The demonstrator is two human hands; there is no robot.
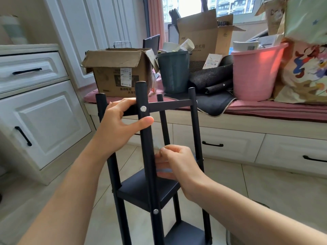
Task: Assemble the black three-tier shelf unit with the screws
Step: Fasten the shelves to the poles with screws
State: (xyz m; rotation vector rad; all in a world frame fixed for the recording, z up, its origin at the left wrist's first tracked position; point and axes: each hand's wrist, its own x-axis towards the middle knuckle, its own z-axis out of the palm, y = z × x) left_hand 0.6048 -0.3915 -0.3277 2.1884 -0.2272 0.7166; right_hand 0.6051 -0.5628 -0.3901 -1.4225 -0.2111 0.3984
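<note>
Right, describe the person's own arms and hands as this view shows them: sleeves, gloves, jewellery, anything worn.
Both forearms come in bare from the bottom edge, with no sleeve in view. The left hand and right hand wear no gloves. No ring, watch or bracelet shows on either wrist or on the visible fingers. Fingernails look short and unpainted.

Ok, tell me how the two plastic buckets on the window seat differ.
The green bucket is dark and stands left of the pink bucket, behind the shelf unit. The pink bucket looks larger and wider. The green bucket holds paper cups; the pink bucket holds papers or boxes. Both stand upright on the window seat's cushion, filled past the rim.
</note>
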